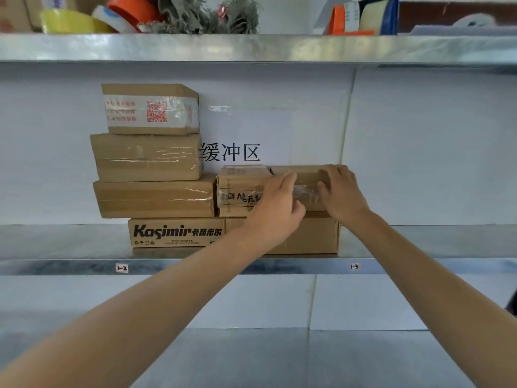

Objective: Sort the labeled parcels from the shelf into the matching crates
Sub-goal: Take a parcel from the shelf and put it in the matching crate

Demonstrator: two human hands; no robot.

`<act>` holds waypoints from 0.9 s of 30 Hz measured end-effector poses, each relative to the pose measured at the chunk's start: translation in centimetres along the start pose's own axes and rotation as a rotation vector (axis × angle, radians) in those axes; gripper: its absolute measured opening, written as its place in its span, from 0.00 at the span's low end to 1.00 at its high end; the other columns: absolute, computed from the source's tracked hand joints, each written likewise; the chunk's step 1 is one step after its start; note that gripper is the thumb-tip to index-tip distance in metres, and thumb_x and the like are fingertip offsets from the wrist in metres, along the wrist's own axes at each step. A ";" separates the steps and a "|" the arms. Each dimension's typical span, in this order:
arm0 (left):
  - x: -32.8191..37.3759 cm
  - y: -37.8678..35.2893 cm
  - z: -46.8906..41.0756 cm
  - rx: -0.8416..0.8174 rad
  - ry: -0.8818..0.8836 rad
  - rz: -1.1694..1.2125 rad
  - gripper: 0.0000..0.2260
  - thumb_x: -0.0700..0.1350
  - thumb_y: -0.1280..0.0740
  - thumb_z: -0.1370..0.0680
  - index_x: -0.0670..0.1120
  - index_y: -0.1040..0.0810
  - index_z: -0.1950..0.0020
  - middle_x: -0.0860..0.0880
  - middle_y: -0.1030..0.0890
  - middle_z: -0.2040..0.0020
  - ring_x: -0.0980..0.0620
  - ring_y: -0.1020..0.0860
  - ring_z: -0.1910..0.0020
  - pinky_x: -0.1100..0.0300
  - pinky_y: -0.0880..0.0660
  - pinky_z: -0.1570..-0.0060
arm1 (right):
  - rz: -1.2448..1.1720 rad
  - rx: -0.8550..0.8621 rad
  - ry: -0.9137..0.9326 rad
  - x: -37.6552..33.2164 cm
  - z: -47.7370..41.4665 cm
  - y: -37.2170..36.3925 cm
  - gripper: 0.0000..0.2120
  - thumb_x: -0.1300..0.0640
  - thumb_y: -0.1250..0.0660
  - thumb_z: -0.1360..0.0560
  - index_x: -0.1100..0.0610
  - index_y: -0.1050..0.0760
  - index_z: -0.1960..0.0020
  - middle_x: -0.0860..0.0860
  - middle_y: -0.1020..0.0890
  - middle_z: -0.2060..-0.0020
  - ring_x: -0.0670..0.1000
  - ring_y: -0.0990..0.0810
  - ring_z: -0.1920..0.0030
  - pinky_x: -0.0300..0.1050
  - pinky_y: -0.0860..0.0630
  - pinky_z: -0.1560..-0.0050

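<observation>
Shelf (419, 266): metal, carrying stacked cardboard boxes.
Taped parcel (305, 175): sitting atop a larger box (313, 236), at the stack's right.
Left hand (275, 208): fingers curling against its front.
Right hand (342, 191): fingers gripping its right end.

Stockroom: metal shelf (56, 267), slot tags (122, 268) on edge, stacked taped cardboard parcels (148, 156).

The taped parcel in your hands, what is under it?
A plain brown carton on the metal shelf lies under the taped parcel, beside the Kasimir box. The left forearm covers part of its front, so any label there is hidden.
</observation>
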State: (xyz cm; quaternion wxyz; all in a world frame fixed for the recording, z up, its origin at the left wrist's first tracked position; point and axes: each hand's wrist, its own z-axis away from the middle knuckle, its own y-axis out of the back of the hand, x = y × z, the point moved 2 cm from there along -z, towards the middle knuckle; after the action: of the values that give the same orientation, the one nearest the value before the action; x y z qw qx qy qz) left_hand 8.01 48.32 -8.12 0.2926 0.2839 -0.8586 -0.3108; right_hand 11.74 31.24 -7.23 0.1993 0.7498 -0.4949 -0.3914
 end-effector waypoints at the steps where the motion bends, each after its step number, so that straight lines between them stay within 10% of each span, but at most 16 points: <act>1: 0.2 -0.5 0.0 -0.029 0.018 0.024 0.28 0.45 0.40 0.18 0.42 0.46 0.20 0.46 0.46 0.19 0.52 0.50 0.21 0.62 0.53 0.27 | -0.024 -0.013 -0.017 0.5 -0.2 0.1 0.17 0.54 0.43 0.17 0.53 0.34 0.29 0.58 0.33 0.31 0.58 0.36 0.29 0.54 0.31 0.36; 6: 0.4 -2.4 -0.4 -0.076 0.226 0.024 0.37 0.47 0.39 0.19 0.39 0.60 0.20 0.43 0.61 0.19 0.46 0.61 0.20 0.51 0.56 0.23 | -0.136 -0.051 -0.047 1.2 -0.8 0.5 0.12 0.55 0.41 0.17 0.50 0.33 0.34 0.58 0.32 0.38 0.57 0.25 0.44 0.48 0.26 0.44; 11: 0.8 -3.2 -1.5 -0.043 0.384 0.234 0.41 0.48 0.36 0.20 0.39 0.64 0.20 0.41 0.55 0.19 0.43 0.52 0.20 0.50 0.48 0.24 | -0.301 -0.056 -0.127 1.8 -1.6 0.9 0.11 0.54 0.40 0.17 0.50 0.34 0.36 0.55 0.28 0.43 0.48 0.25 0.58 0.38 0.32 0.63; 16: 0.0 -2.6 -2.7 0.035 0.551 0.450 0.36 0.50 0.37 0.19 0.41 0.55 0.19 0.45 0.32 0.26 0.52 0.30 0.38 0.59 0.33 0.46 | -0.560 -0.171 -0.422 2.3 -1.7 0.5 0.32 0.37 0.46 0.19 0.59 0.38 0.25 0.55 0.25 0.35 0.55 0.24 0.38 0.54 0.27 0.33; 24: 0.8 -1.7 -1.8 0.142 0.426 0.723 0.19 0.48 0.37 0.20 0.50 0.31 0.29 0.53 0.23 0.38 0.53 0.24 0.41 0.61 0.30 0.48 | -0.689 0.061 -0.336 2.4 0.6 1.6 0.26 0.36 0.47 0.19 0.53 0.33 0.30 0.52 0.24 0.36 0.50 0.25 0.41 0.52 0.28 0.33; 27: 2.0 0.0 -1.0 0.251 0.390 0.845 0.04 0.54 0.40 0.18 0.58 0.27 0.44 0.66 0.23 0.52 0.72 0.26 0.53 0.71 0.32 0.58 | -0.841 0.190 -0.301 1.6 2.7 2.7 0.18 0.36 0.46 0.19 0.48 0.33 0.40 0.42 0.23 0.47 0.43 0.23 0.46 0.54 0.26 0.35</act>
State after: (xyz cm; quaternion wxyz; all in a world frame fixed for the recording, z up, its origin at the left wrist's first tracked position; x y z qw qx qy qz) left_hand 7.34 46.64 -6.83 0.5123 -0.0039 -0.8588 0.0004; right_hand 8.42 28.87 -7.66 -0.1209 0.8353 -0.2046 -0.4958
